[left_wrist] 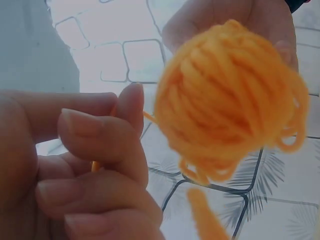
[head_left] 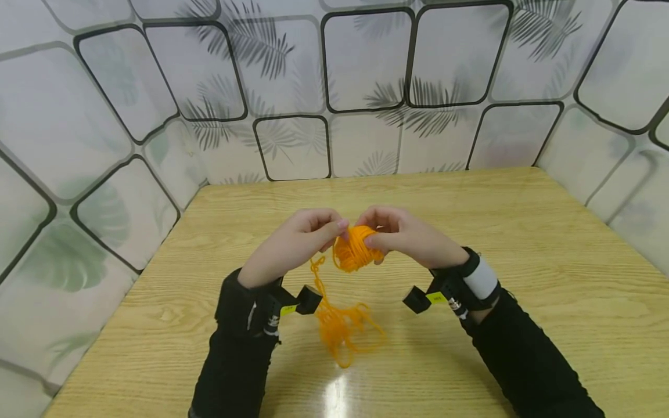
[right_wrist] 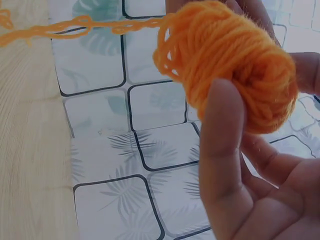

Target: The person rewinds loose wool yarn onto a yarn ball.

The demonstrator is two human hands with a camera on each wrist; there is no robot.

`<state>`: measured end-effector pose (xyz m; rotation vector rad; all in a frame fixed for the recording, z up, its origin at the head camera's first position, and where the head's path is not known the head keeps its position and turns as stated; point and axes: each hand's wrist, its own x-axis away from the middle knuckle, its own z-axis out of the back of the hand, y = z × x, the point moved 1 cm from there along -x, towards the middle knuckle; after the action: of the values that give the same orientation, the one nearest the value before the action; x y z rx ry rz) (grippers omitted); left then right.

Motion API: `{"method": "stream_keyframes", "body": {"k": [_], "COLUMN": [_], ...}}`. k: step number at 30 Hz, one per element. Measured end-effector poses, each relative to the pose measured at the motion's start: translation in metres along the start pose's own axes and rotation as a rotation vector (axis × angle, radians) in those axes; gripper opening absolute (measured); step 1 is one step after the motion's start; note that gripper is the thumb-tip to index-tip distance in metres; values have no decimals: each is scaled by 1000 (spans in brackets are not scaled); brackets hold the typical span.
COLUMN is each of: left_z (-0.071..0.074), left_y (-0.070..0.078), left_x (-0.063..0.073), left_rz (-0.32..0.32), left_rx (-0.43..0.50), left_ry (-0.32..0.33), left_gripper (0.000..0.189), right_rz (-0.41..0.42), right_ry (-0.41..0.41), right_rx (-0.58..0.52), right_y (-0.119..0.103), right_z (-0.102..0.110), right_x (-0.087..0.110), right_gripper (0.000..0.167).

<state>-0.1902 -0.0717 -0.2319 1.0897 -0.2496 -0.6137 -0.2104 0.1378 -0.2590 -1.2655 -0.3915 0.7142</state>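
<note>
An orange ball of yarn [head_left: 356,249] is held above the table between both hands. My right hand [head_left: 405,235] grips it, thumb on the near side and fingers behind, as the right wrist view shows with the yarn ball [right_wrist: 235,65] above the thumb. My left hand [head_left: 300,241] pinches a strand of the yarn between thumb and forefinger, beside the ball. In the left wrist view that strand [left_wrist: 149,117] runs from the fingertips to the wound ball [left_wrist: 220,95]. A loose, tangled length of yarn [head_left: 337,325] hangs below the left hand, blurred at its lower end.
A light wooden table [head_left: 496,220] spreads under both hands. White panels [head_left: 368,64] with dark outlines and leaf prints stand along its back and sides. Each wrist wears a black band with a small camera, like the right wristband [head_left: 473,278].
</note>
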Motion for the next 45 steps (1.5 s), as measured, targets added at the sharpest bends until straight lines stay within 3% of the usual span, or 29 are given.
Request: {"method": "stream_keyframes", "body": {"k": [21, 30, 34, 39, 45], "left_z": [-5, -10, -14, -17, -19], "left_y": [7, 7, 7, 7, 4], "left_x": [4, 2, 0, -2, -5], "left_rz": [-39, -92, -120, -108, -96], "left_rx": [-65, -106, -128, -132, -135], "left_ry": [-16, -48, -74, -107, -144], "left_gripper": [24, 24, 24, 24, 24], "right_rz": [-11, 13, 57, 111, 172], "right_ry": [320, 437, 466, 475, 438], "right_rx": [-47, -186, -261, -350, -506], "right_y": [9, 9, 6, 1, -5], "right_z": [5, 8, 8, 8, 7], "right_x": [-6, -6, -5, -2, 3], "right_gripper": [31, 24, 19, 20, 21]}}
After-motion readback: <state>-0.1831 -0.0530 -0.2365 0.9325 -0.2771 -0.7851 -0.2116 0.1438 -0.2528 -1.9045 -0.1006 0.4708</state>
